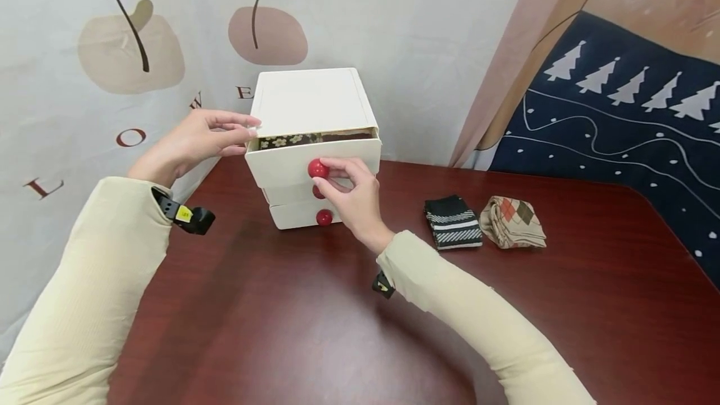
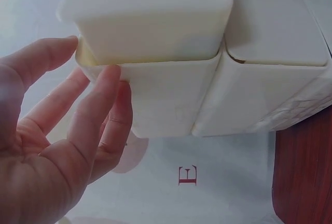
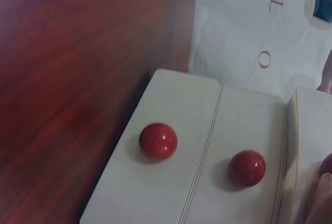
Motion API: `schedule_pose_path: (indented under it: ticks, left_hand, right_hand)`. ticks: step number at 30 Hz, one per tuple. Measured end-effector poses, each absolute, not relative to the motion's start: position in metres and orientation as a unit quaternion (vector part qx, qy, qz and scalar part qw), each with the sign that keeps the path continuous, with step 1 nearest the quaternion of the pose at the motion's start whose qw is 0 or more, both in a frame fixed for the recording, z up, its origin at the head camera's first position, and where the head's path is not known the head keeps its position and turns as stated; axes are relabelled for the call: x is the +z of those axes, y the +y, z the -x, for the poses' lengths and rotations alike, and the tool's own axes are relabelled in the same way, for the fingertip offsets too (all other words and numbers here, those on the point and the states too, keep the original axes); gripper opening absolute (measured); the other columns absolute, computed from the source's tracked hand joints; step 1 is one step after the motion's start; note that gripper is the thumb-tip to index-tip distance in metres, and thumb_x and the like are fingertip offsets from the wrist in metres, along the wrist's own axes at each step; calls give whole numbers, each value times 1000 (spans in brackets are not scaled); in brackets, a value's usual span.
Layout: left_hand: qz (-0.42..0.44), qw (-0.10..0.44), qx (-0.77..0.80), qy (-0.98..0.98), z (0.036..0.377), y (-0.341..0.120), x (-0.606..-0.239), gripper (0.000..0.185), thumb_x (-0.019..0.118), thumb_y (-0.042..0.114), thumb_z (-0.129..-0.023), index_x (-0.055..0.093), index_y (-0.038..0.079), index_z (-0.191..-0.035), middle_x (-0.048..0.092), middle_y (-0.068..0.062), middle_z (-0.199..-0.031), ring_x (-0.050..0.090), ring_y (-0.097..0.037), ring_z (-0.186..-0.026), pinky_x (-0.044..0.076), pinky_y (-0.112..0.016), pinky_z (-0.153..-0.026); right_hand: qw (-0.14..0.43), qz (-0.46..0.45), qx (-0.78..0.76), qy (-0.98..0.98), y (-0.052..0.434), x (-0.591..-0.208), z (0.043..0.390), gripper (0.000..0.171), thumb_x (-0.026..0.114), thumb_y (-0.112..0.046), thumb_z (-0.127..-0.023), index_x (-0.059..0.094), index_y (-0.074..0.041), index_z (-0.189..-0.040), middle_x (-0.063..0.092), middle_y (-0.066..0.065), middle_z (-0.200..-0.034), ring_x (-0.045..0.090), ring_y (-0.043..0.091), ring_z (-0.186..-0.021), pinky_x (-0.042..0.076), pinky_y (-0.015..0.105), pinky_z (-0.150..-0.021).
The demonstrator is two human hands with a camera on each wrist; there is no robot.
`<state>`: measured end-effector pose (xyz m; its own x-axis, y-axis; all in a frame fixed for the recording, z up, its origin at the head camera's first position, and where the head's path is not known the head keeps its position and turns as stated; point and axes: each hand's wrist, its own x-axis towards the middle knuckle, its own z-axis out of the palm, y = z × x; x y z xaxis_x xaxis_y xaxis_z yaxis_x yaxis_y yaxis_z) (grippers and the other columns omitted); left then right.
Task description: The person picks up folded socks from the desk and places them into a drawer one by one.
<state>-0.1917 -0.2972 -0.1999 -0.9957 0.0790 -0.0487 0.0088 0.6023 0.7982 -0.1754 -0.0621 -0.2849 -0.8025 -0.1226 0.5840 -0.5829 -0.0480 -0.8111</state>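
A small white drawer cabinet (image 1: 309,102) stands against the fabric backdrop, its top drawer (image 1: 275,166) pulled partly out. Dark flower-patterned fabric (image 1: 289,140) and a brown piece show through the gap. Thumb and fingers of my right hand (image 1: 360,205) pinch the top drawer's round red knob (image 1: 317,168). Two lower drawers, each with a red knob (image 3: 158,141), are closed in the right wrist view. My left hand (image 1: 205,133) is at the cabinet's upper left front corner, its fingers fairly straight, with fingertips (image 2: 110,72) at the casing's edge in the left wrist view.
Right of the cabinet on the dark red table (image 1: 281,305) lie folded black-and-white striped socks (image 1: 452,222). Next to them is a beige argyle folded pair (image 1: 512,222). A printed fabric backdrop (image 1: 422,49) hangs behind, and a navy tree-patterned cloth (image 1: 613,124) at the right.
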Motion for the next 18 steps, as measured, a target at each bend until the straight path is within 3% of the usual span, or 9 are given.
schedule_pose_path:
  ticks: [12,18]
  left_hand:
    - [-25,36,467,883,188,-295,-197,51,60,31,-85,48,2,-125,50,-4,-119,60,-1,-84,49,-18,-78]
    - [-31,24,449,893,187,-296,-200,51,60,31,-85,49,3,-125,51,-6,-111,61,-3,-81,49,-16,-76]
  right_hand:
    - [181,-251,643,-701,-70,-274,192,25,67,4,-75,62,9,-99,54,20,-91,60,29,-82,53,26,-73]
    - [151,-264,637,-708,-66,-274,192,27,65,4,-77,60,8,-103,53,20,-94,59,30,-86,52,26,-75]
